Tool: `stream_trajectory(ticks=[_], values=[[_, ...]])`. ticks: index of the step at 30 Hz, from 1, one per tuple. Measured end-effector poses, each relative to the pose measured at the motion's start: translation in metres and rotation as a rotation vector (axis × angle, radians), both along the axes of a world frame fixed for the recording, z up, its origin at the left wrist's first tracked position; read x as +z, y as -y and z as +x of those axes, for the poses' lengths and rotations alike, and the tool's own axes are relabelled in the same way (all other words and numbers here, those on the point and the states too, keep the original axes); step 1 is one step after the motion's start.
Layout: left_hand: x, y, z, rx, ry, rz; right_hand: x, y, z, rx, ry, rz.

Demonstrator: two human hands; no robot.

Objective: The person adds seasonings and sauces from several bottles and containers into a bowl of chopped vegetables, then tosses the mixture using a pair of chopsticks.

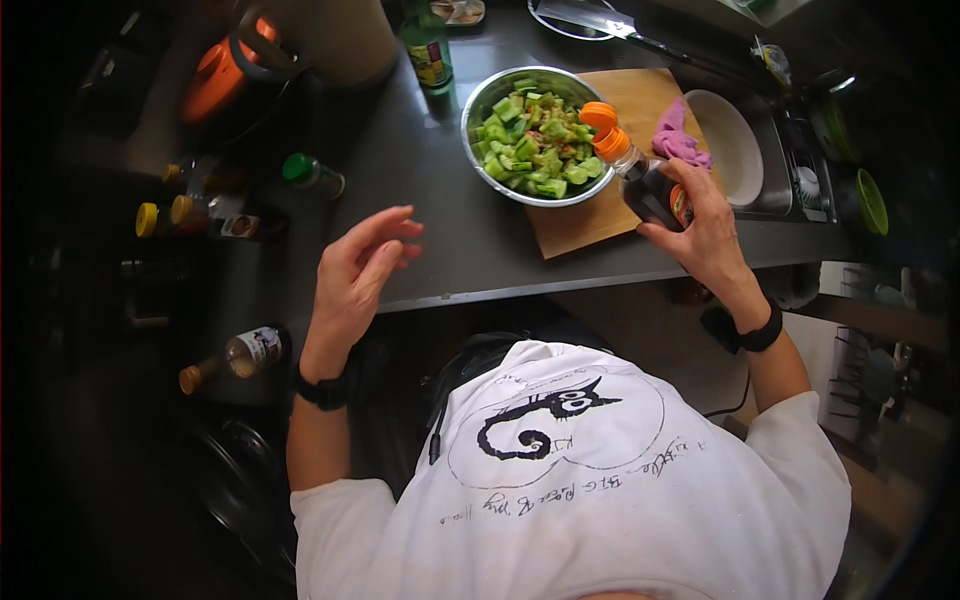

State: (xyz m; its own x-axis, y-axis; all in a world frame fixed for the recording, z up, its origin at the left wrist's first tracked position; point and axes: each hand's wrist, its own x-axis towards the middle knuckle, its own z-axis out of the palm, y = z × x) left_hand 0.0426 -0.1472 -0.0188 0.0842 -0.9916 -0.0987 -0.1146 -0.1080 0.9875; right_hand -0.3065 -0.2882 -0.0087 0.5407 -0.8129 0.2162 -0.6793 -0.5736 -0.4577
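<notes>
My right hand [705, 225] grips a glass bottle of dark liquid [651, 187], tilted toward a metal bowl [480, 166]. The bottle's orange flip cap stands open, its mouth at the bowl's right rim. Chopped green cucumber [529, 139] with bits of seasoning fills the bowl, which rests partly on a wooden cutting board [585, 229]. Whether liquid is flowing, I cannot tell. Left of the bowl, my left hand [360, 270] hovers over the counter's front edge, fingers slightly curled and apart, holding nothing.
A green glass bottle [427, 52] and a green-capped jar [315, 175] are on the dark counter [420, 172]. A cleaver [592, 19] lies across a dish at the back. A pink cloth [681, 139] and a white basin [731, 150] are right, by the sink. More bottles stand left.
</notes>
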Motion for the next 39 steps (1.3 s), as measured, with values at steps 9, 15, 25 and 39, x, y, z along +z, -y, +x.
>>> stream_trajectory(ticks=[9, 15, 25, 39], values=[[-0.001, -0.019, -0.01, 0.138, -0.02, 0.047, -0.02, 0.021, -0.016, -0.059, -0.137, -0.033], [0.001, -0.021, -0.012, 0.153, -0.001, 0.037, -0.024, 0.024, -0.008, -0.008, -0.121, -0.028], [0.002, -0.023, -0.014, 0.173, -0.01, 0.015, -0.018, 0.03, 0.005, 0.087, -0.165, -0.095], [0.004, -0.029, -0.014, 0.192, 0.004, -0.001, -0.016, 0.039, 0.025, 0.16, -0.231, -0.177]])
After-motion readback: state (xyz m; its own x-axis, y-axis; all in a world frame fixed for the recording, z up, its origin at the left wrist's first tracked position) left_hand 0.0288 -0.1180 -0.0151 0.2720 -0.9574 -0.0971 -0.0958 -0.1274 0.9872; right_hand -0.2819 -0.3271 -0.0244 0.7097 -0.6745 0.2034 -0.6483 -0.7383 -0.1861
